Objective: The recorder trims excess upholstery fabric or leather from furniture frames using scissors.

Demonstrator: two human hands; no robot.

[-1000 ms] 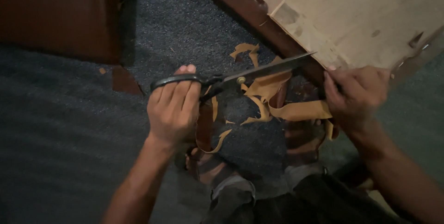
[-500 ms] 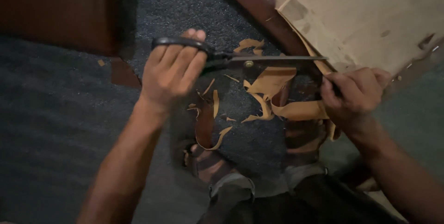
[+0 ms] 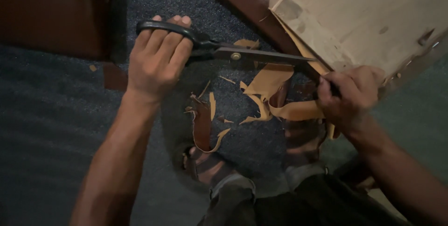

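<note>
My left hand (image 3: 156, 58) grips the black handles of a large pair of scissors (image 3: 233, 53). Their blades point right along the edge of a big tan leather sheet (image 3: 359, 16) with a dark brown face. My right hand (image 3: 352, 95) pinches the sheet's near edge where a long tan strip (image 3: 289, 110) curls away from it. The blade tips are hidden by that hand and the leather.
Tan leather offcuts (image 3: 212, 107) lie scattered on the dark grey carpet (image 3: 46, 128). A dark brown leather piece (image 3: 51, 11) lies at the upper left. My foot (image 3: 205, 165) and knee are at the bottom centre.
My left hand and the scissors moved up and away from me, and the blades now lie level along the leather's edge. My right hand kept its hold on the sheet.
</note>
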